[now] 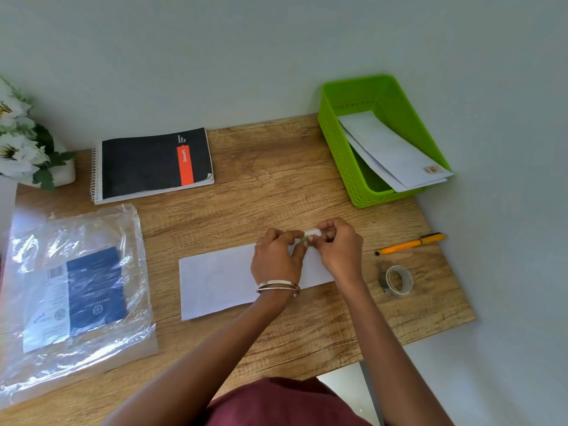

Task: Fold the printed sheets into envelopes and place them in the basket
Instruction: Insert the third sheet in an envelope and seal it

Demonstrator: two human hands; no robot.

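While my left hand (278, 256) and right hand (339, 245) pinch a small strip (tape, probably) over the envelope (219, 282), it could stick crooked.

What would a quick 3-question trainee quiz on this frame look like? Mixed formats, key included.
1. True or false: the green basket already holds envelopes.
2. Multiple choice: what lies just right of the right hand? A) notebook B) orange pen and tape roll C) flowers
3. Fill in: both hands, the left hand too, pinch a small white strip over the ____ on the table.

Key
1. True
2. B: the pen and tape roll; the notebook and flowers lie far left.
3. Envelope; the strip sits between the fingertips.
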